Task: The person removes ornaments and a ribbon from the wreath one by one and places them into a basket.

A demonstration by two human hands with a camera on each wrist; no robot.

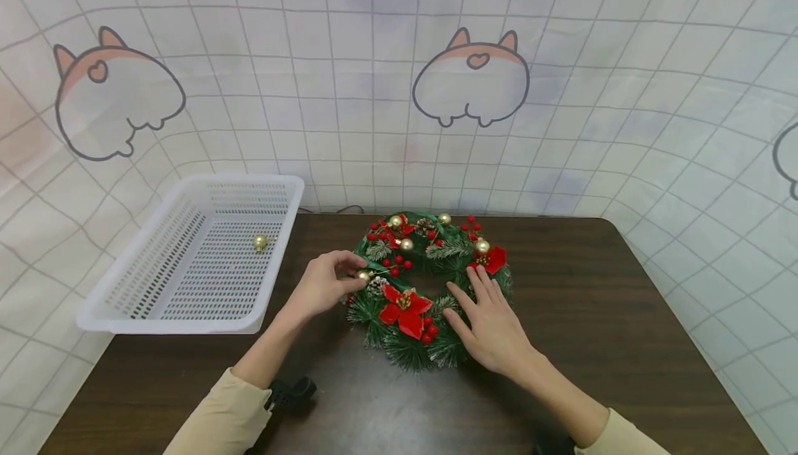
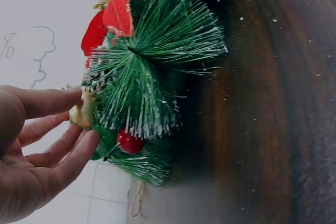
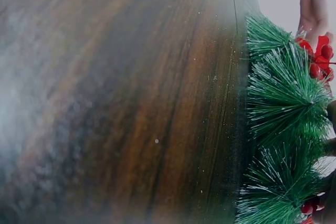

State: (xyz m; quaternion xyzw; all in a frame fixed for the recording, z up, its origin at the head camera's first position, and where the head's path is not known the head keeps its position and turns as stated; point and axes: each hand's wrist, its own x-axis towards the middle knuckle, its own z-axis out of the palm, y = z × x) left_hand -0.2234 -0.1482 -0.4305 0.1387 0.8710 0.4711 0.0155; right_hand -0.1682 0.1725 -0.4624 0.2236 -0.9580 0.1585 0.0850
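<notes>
Head view: two hands at a wreath, one pinching a gold ball

Brown tabletop (image 1: 374,413) comes first, on the near side of the wreath (image 1: 445,251). The right hand (image 1: 492,327) rests on the wreath's right part. Its fingers are spread out and it grips nothing. The left hand (image 1: 327,282) is at the wreath's left edge. Its fingers are bent, with just a small gap, and the tips pinch a gold ball (image 1: 364,275) right by the green needles (image 1: 380,334).

The ball looks smooth and round, so I think it could slip out and roll off if the pinch gets too loose. A hard push might also slide the wreath, if the right hand presses too lightly.

The ball is round, so it has no long way. The fingers hide some of it, so I can't tell where its top points. The wreath is a flat-lying ring with no long way either. Its big red flower (image 1: 405,309) sits on the near part and faces up.

Left of the wreath, a white basket (image 1: 174,325) holds a second gold ball (image 1: 259,242). Behind the wreath is a pale cloth (image 1: 349,109) with lines and cartoon animals.
</notes>
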